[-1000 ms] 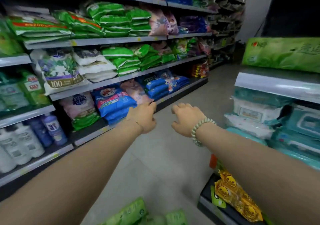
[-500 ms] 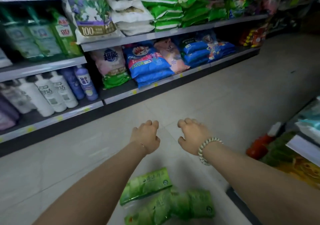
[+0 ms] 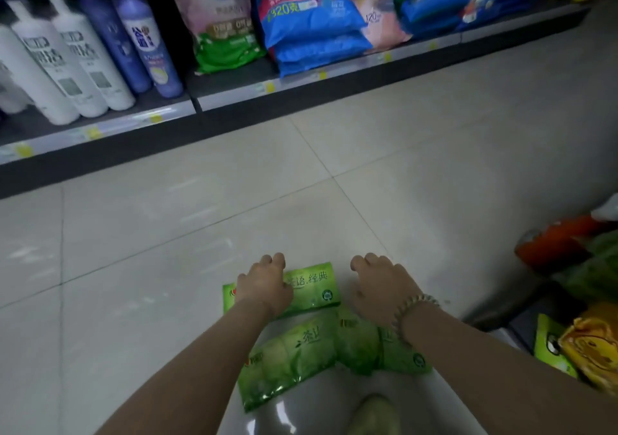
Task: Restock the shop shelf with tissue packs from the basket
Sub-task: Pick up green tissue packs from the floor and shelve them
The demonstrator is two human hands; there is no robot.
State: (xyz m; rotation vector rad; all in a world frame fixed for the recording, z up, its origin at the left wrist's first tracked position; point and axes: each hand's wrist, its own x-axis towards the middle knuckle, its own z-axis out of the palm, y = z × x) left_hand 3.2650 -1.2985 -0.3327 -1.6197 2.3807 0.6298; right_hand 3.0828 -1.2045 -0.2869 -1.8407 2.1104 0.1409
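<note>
Pale tiled floor point(image 3: 200, 217) filled most of the view. Well beyond the fingers ran a low shelf point(image 3: 334, 81) carrying white and purple bottles point(image 3: 83, 60) and blue, pink and green bags point(image 3: 314, 29).

Left hand point(image 3: 264, 289) lay over the left end of a green tissue pack point(image 3: 312, 287), which sat flat and low in the view. Its fingers point(image 3: 274, 260) were curled past the pack's far edge, the thumb on the printed face. Whether they gripped the pack or only hung over it could not be told.

Right hand point(image 3: 384, 290) was just right of that pack, apart from it. Its fingers point(image 3: 368, 260) were loosely curled over bare floor and held nothing. A bead bracelet point(image 3: 414, 311) circled the wrist.

Nearer the person than both sets of fingers, between the forearms, lay further green packs point(image 3: 294, 357), crumpled and overlapping. What the glossy pale surface point(image 3: 301, 411) under them was could not be told.

Right of the right fingers, orange, green and yellow goods point(image 3: 595, 344) stood at the frame edge.
</note>
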